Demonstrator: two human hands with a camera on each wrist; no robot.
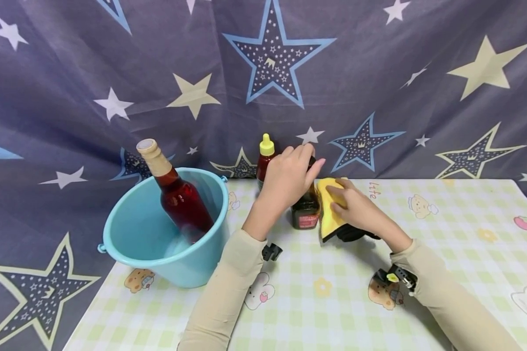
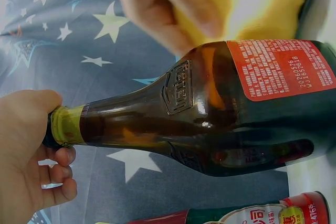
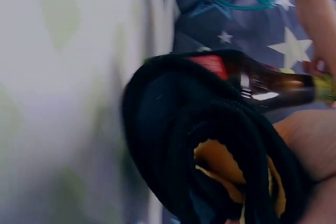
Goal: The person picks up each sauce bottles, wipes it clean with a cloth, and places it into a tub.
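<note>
My left hand (image 1: 284, 178) holds a dark brown glass bottle (image 1: 305, 214) by its capped neck, fingers curled round the top. The bottle stands upright on the table; a red printed label (image 2: 286, 69) and raised lettering show in the left wrist view. My right hand (image 1: 361, 207) grips a folded yellow cloth (image 1: 330, 217) with black edging, right at the bottle's side. In the right wrist view, the black side of the cloth (image 3: 163, 103) is rolled outward and hides part of the bottle.
A sauce bottle with a yellow nozzle cap (image 1: 266, 146) stands behind my left hand. At left, a light blue bucket (image 1: 193, 263) holds a leaning bottle of red liquid (image 1: 186, 204). The checked tablecloth (image 1: 298, 312) meets a star-patterned curtain (image 1: 355, 63) at the back.
</note>
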